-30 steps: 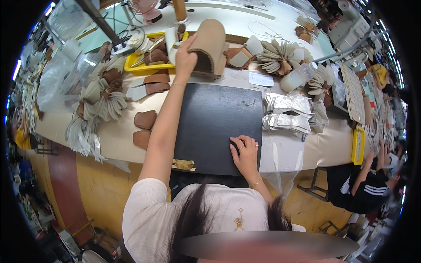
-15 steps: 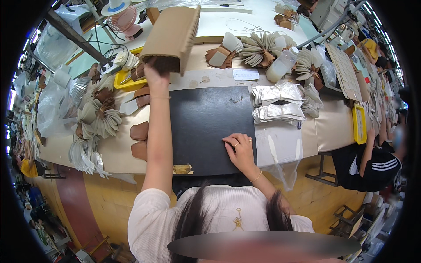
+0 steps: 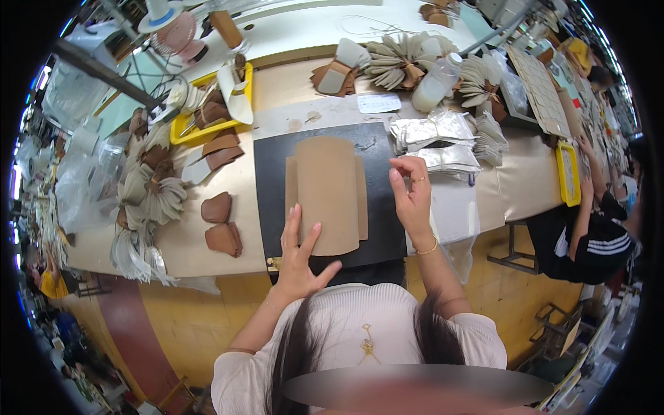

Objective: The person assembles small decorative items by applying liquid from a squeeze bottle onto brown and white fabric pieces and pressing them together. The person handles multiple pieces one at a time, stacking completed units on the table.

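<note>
The left hand (image 3: 299, 259) lies with fingers spread flat and loose on the near end of a tan leather sheet (image 3: 325, 194). The right hand (image 3: 411, 197) hovers at the sheet's right edge, fingers open, gripping nothing. The sheet rests centred on the black mat (image 3: 273, 207) on the table (image 3: 532, 187) — laying-out, I'd judge. Smoothing it flat seems next — that wants even pressure, with brown cut pieces (image 3: 221, 221) to the left.

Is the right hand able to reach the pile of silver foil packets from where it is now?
Probably yes. The right hand is raised at the right edge of the black mat, and the silver foil packets lie just beyond it on the table, with nothing standing between them.
</note>
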`<state>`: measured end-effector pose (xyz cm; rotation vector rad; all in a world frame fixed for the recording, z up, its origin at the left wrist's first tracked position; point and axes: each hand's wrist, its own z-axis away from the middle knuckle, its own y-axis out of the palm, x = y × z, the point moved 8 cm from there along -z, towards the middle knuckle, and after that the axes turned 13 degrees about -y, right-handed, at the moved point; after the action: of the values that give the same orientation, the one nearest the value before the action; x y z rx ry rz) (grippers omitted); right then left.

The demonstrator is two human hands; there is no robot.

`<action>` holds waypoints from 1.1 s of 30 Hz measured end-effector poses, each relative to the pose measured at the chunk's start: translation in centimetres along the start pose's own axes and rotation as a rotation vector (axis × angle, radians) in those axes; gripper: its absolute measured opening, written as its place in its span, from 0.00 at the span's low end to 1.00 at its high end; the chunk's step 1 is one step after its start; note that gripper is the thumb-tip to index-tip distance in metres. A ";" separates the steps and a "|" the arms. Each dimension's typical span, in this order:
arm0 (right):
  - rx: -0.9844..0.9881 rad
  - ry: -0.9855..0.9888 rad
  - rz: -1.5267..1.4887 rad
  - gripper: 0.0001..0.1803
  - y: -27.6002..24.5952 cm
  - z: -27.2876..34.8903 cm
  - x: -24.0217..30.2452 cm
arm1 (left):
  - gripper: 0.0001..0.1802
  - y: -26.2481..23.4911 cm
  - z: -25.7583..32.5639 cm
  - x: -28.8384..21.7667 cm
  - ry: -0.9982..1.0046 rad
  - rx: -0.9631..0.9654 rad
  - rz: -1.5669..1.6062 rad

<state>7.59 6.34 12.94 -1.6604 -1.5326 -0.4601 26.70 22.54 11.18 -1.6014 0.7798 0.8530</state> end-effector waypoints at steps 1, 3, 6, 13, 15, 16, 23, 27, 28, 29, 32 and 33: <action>0.011 -0.009 0.002 0.10 0.4 -0.7 0.2 | 0.43 -0.5 0.1 0.3 -0.029 0.026 0.007; 0.045 -0.028 -0.001 0.11 1.4 -2.2 0.6 | 0.48 -3.0 -1.8 0.1 0.145 -0.085 0.108; 0.172 -0.062 0.098 0.12 3.4 -5.3 -0.6 | 0.32 -5.0 -7.6 2.0 0.150 -0.223 0.092; 0.124 0.469 -0.185 0.26 11.3 -13.2 -17.2 | 0.29 3.0 -17.1 9.3 -0.362 0.110 0.663; 0.123 0.630 -0.173 0.31 13.0 -13.7 -21.4 | 0.29 3.6 -14.9 9.5 -0.326 0.040 0.528; 0.141 0.726 -0.179 0.34 13.8 -13.8 -23.1 | 0.29 3.6 -13.7 9.8 -0.341 0.005 0.515; -0.239 0.596 -0.073 0.44 15.5 -16.3 -26.1 | 0.25 2.7 -11.8 9.2 -0.297 -0.127 0.610; -0.238 0.611 0.066 0.42 15.2 -16.0 -23.8 | 0.21 2.4 -12.1 9.5 -0.374 -0.080 0.785; -0.234 0.621 -0.099 0.41 15.5 -16.1 -22.9 | 0.20 1.8 -12.3 9.6 -0.341 -0.094 0.887; -0.193 0.614 -0.253 0.37 15.9 -16.1 -21.7 | 0.19 0.7 -12.6 9.9 -0.329 -0.153 0.836; 0.149 0.636 -0.500 0.31 16.4 -15.4 -17.4 | 0.19 -2.9 -14.3 11.2 -0.339 -0.360 0.708; 0.245 0.591 -0.584 0.28 16.5 -15.1 -15.5 | 0.19 -4.1 -15.3 11.8 -0.361 -0.434 0.679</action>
<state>23.96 -14.08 5.51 -0.7631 -1.5099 -0.9322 38.25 7.61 5.29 -1.4804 0.9263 1.8479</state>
